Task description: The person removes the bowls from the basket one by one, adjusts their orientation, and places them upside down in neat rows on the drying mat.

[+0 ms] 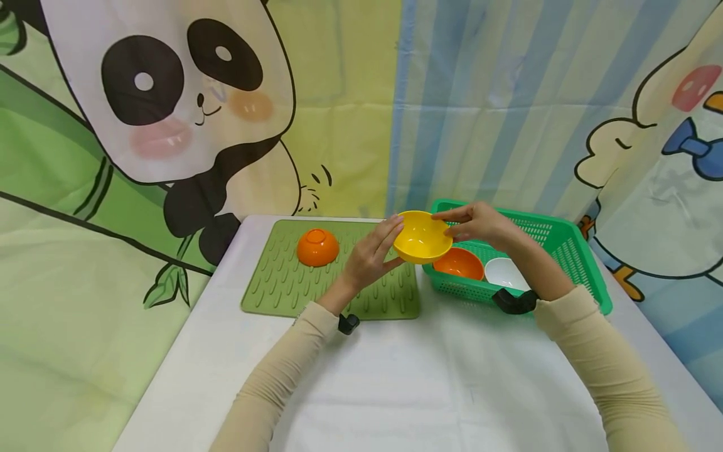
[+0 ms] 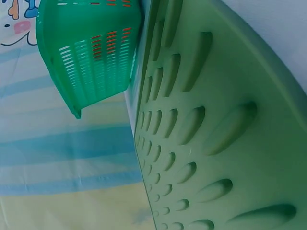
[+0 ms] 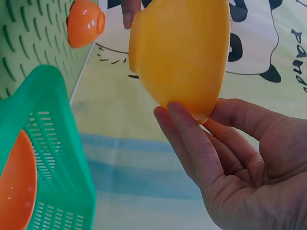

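Observation:
A yellow bowl (image 1: 422, 237) is held up in the air between both hands, its hollow side facing the head camera. My left hand (image 1: 369, 254) grips its left side, with fingers along the edge and the thumb lower down. On the opposite side, my right hand (image 1: 480, 225) pinches the rim; in the right wrist view its thumb and fingers (image 3: 192, 143) close on the bowl's edge. Below and to the left, an orange bowl (image 1: 317, 247) lies upside down on a green drying mat (image 1: 271, 295). Only the mat and basket show in the left wrist view, not the hand.
A green perforated basket (image 1: 582, 263) stands to the right of the mat, holding another orange bowl (image 1: 460, 263) and a white bowl (image 1: 504, 274). Both rest on a white-covered table (image 1: 429, 376). Behind hangs a printed curtain (image 1: 350, 113) with a panda and stripes.

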Demonstrator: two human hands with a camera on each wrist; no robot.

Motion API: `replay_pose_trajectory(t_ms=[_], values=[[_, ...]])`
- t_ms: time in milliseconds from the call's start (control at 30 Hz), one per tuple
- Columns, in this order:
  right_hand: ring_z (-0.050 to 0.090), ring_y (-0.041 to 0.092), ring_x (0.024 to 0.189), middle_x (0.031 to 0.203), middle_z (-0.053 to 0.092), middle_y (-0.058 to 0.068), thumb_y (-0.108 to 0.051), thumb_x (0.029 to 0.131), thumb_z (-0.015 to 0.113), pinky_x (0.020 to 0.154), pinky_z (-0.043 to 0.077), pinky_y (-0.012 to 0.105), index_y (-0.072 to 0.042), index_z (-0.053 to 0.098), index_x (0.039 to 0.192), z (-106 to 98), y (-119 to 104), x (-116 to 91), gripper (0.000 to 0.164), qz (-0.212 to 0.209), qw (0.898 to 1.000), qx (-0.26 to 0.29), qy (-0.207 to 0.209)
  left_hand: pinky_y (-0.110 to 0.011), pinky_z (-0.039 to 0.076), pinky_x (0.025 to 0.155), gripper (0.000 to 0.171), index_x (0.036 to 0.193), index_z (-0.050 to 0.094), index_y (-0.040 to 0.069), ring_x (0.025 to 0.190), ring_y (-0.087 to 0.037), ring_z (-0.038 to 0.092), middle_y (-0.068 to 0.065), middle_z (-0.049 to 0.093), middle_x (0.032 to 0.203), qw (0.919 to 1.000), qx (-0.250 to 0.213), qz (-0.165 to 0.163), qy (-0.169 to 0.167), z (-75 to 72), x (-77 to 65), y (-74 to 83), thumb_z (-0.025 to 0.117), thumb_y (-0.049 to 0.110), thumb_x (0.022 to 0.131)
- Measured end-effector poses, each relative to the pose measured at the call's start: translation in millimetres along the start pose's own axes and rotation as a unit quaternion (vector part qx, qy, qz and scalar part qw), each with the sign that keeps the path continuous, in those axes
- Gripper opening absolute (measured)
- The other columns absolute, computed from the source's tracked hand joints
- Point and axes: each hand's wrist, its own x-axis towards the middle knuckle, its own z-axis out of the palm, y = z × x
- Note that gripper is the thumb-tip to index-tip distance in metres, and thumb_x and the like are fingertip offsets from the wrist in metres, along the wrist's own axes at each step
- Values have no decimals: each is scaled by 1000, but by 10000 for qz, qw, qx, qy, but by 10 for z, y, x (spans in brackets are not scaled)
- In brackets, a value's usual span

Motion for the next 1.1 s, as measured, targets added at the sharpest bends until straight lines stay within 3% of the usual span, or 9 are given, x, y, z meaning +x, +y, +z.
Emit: replay_pose_trajectory(t_ms=[400, 667, 900, 1100], values=[[62, 25, 101, 131, 50, 18, -5, 87, 63, 83, 51, 36, -3, 53, 130, 60, 6, -5, 44, -43, 9999, 137, 18, -32, 42, 97, 69, 129, 44, -9, 124, -28, 45, -21, 48, 132, 9998, 32, 29, 168, -87, -5, 6, 77, 19, 75], [58, 28, 105, 132, 49, 16, -19, 90, 61, 88, 49, 40, -4, 51, 132, 116, 7, -47, 45, -169, 9996, 197, 52, -24, 48, 86, 68, 126, 48, -10, 121, -24, 48, -20, 50, 131, 10000, 79, -20, 44, -252, 84, -7, 77, 23, 74], [56, 29, 108, 134, 46, 15, -33, 96, 47, 84, 51, 34, -5, 42, 138, 274, -41, -176, 51, -503, 9969, 394, 452, -24, 51, 81, 75, 126, 50, -9, 110, -23, 57, -17, 52, 130, 9975, -462, -501, -199, -412, 210, -15, 80, 28, 69], [50, 31, 114, 132, 43, 18, -39, 99, 36, 85, 50, 29, -8, 34, 143, 460, -84, -295, 55, -827, 9914, 513, 874, -26, 49, 86, 84, 130, 48, -5, 104, -25, 61, -16, 56, 124, 9885, -989, -1098, -324, -518, 327, -10, 85, 27, 62]])
